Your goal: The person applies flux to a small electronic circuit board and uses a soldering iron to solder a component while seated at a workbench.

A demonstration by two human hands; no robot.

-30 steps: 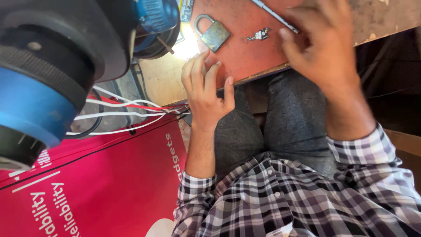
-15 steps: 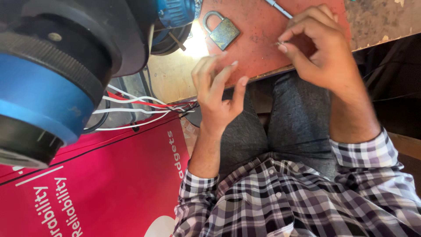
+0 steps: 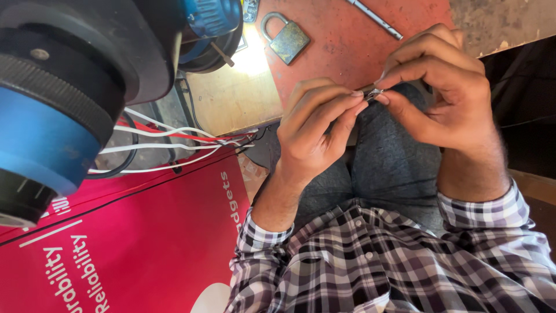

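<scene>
My left hand (image 3: 315, 130) and my right hand (image 3: 443, 87) meet in front of me, above my lap. Both pinch a small set of metal keys (image 3: 372, 93) between their fingertips. A brass padlock (image 3: 285, 37) with its shackle closed lies flat on the red board (image 3: 347, 52) beyond my hands. A thin metal rod (image 3: 376, 18) rests on the same board, farther back.
A large black and blue machine (image 3: 63, 87) fills the upper left. White and red wires (image 3: 174, 142) run beneath it. A red printed banner (image 3: 127, 243) lies at the lower left. A wooden bench surface (image 3: 231, 98) shows between the machine and the red board.
My right hand picked the keys off the red board and drew them toward me. My left hand rose from my lap and closed on the keys too.
</scene>
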